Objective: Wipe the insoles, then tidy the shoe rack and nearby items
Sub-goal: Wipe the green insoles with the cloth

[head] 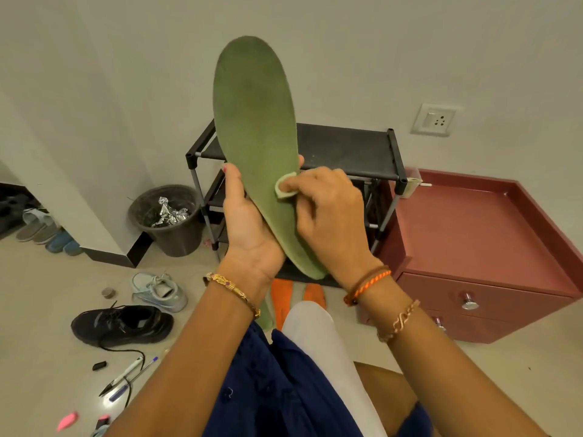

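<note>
Fingers [293, 186] press cloth [284, 192] on upright green insole [252, 121].

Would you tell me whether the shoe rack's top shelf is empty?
Empty where visible: the shoe rack top shelf shows bare; the green insole hides its left part.

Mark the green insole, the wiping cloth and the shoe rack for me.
green insole [252, 121]: head view, on its broad upper half.
wiping cloth [283, 190]: head view, on the pale fold showing under the right hand's fingertips.
shoe rack [344, 149]: head view, on its dark top shelf.
</note>
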